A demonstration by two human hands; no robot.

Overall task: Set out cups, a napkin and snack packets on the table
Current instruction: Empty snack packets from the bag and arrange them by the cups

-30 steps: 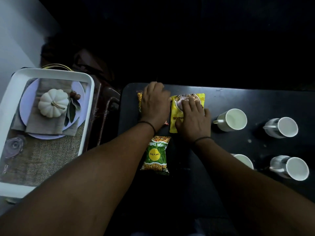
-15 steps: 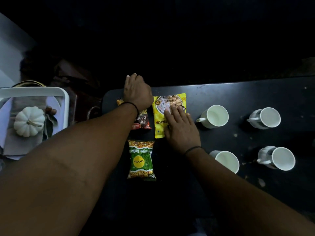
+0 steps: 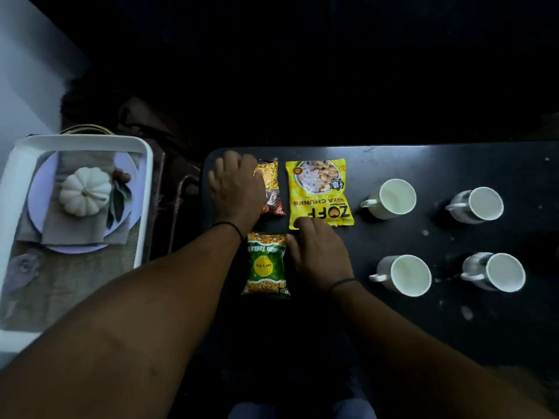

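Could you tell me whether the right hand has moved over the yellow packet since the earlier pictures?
Yes. The right hand has slid back toward the person: it covered the lower half of the yellow packet before, and now only touches its near edge.

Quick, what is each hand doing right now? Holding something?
Left hand: open, lying flat over the orange-brown packet, not gripping it.
Right hand: open, fingertips touching the yellow packet at its near edge, holding nothing.

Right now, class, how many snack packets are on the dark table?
3. The yellow packet lies beside the cups. The orange-brown packet lies left of it, half under the left hand. The green packet lies nearer, beside the right hand. None seems hidden.
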